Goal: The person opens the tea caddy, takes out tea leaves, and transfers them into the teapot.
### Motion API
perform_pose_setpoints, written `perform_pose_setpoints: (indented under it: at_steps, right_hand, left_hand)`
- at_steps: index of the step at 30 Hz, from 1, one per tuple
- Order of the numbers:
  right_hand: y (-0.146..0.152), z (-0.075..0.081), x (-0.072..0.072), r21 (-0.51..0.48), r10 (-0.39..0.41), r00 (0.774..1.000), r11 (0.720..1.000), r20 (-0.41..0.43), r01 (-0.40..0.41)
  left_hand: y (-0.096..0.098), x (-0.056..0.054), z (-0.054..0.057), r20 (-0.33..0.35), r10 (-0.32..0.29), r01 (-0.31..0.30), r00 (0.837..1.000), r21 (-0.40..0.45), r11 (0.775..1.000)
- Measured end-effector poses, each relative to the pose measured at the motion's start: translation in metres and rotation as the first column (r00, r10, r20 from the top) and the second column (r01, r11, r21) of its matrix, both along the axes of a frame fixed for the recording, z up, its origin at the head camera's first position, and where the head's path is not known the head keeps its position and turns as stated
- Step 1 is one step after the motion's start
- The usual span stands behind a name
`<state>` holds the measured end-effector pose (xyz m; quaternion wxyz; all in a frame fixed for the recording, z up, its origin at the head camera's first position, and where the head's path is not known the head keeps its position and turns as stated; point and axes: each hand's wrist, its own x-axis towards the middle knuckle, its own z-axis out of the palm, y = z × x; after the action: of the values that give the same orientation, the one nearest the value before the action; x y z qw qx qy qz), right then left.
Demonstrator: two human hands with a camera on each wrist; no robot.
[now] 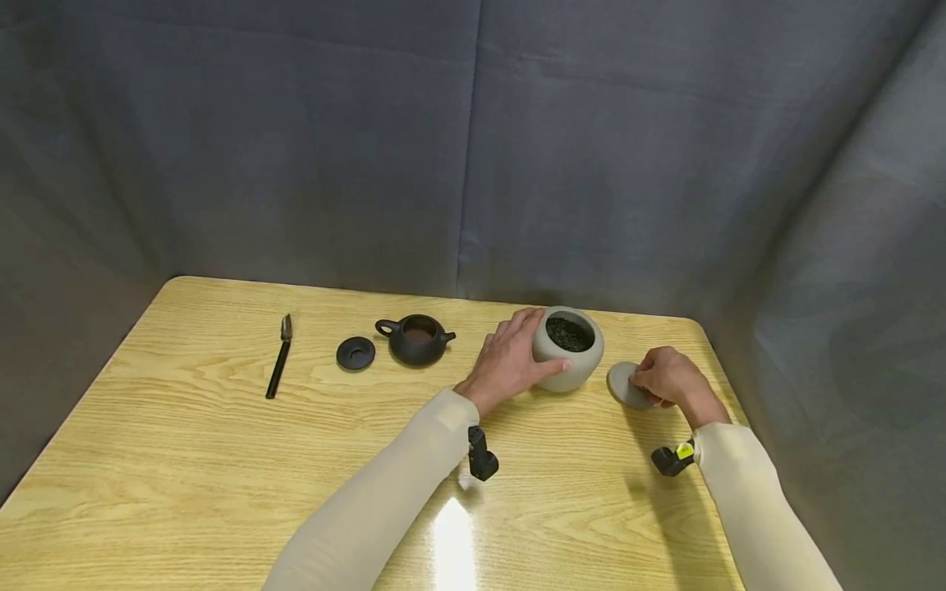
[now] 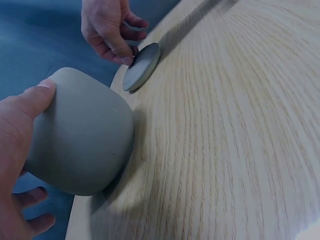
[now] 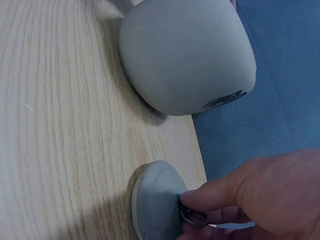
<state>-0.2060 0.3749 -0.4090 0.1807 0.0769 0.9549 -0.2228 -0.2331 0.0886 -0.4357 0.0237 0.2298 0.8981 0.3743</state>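
A round grey jar (image 1: 589, 361) with dark loose leaves (image 1: 569, 335) inside stands at the right of the table. My left hand (image 1: 515, 355) grips it from its left side, the thumb across the front and the fingers round the back. Right of the jar, my right hand (image 1: 674, 377) pinches the dark ring knob (image 3: 193, 214) of a flat grey lid (image 1: 626, 384). In the right wrist view the lid lies low over the wood, its shadow right beside it. The jar's opening is hidden in both wrist views.
A dark teapot (image 1: 416, 349) without its lid stands left of the jar, with reddish-brown inside. Its small dark lid (image 1: 355, 353) lies beside it. Farther left is a black-handled tool (image 1: 278, 367) with a metallic tip. Grey curtains (image 1: 332, 164) hang behind the wooden table (image 1: 222, 476).
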Motion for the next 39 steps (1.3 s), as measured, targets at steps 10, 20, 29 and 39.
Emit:
perform_pose_setpoints:
  at_steps: [10, 20, 29, 39]
  right_hand:
    - [0.003, 0.002, 0.006, 0.111, -0.008, 0.998, 0.994, -0.068, 0.016]
    - [-0.019, 0.011, 0.009, 0.078, 0.004, 0.972, 0.997, -0.236, 0.015]
    - [-0.045, 0.013, 0.023, -0.068, -0.03, 0.897, 0.998, -0.441, 0.0]
    - [-0.068, -0.005, 0.019, -0.288, -0.095, 0.843, 0.955, -0.529, -0.073]
  left_hand:
    - [-0.001, -0.002, 0.001, -0.042, -0.005, 0.004, 0.999, -0.034, 0.999]
    - [-0.015, 0.003, 0.007, -0.053, 0.008, -0.005, 0.999, 0.055, 0.998]
    - [-0.042, 0.017, 0.004, -0.052, 0.018, -0.013, 0.999, 0.111, 0.994]
    - [-0.07, 0.03, -0.002, -0.029, 0.055, -0.051, 0.998, 0.127, 0.991]
